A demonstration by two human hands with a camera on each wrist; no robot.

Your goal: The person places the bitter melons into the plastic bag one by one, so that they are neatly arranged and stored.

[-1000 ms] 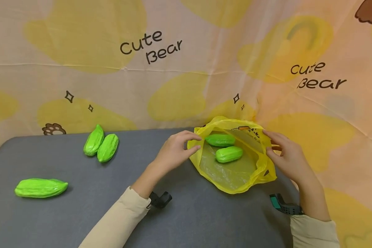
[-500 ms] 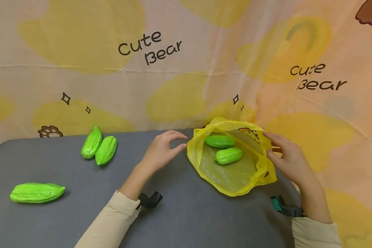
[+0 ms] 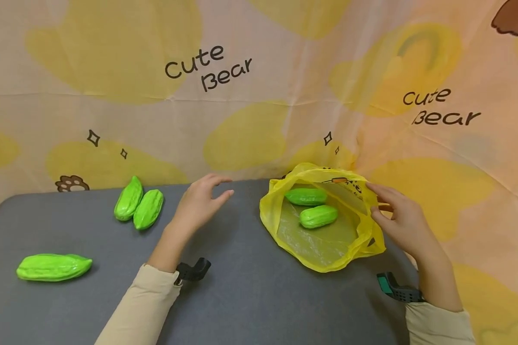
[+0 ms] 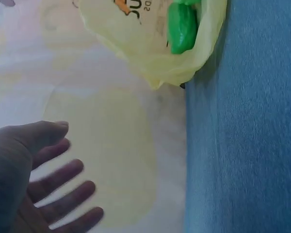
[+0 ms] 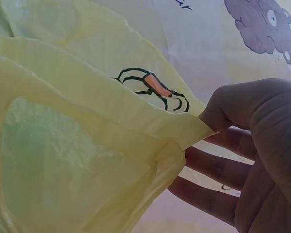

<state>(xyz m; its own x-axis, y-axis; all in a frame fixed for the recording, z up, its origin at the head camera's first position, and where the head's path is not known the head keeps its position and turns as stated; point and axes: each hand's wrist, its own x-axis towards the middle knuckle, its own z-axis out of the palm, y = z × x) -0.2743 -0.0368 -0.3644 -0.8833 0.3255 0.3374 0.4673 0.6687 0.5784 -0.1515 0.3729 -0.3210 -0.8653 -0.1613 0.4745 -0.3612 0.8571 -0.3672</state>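
A yellow plastic bag (image 3: pixel 270 211) lies on the table with its mouth wide toward me. Two glossy green bitter melons (image 3: pixel 319 216) rest inside it, one behind the other. My right hand (image 3: pixel 403 223) pinches the bag's right edge between thumb and forefinger, as the right wrist view shows at the bag's corner (image 5: pixel 194 127). My left hand (image 3: pixel 196 203) hovers above the table left of the bag, holding nothing, thumb apart from the loosely bent fingers (image 4: pixel 70 196). Left of this hand, two more bitter melons (image 3: pixel 148 209) lean together near the back edge.
Another bitter melon (image 3: pixel 53 267) lies alone at the front left of the grey table (image 3: pixel 259 302). A printed cloth (image 3: pixel 250 129) hangs right behind the table and along its right side. Each wrist carries a dark mount (image 3: pixel 194 270).
My left hand has moved left, away from the bag's left rim toward the pair of bitter melons. The right hand stays at the bag's right edge, and the bag keeps its shape.
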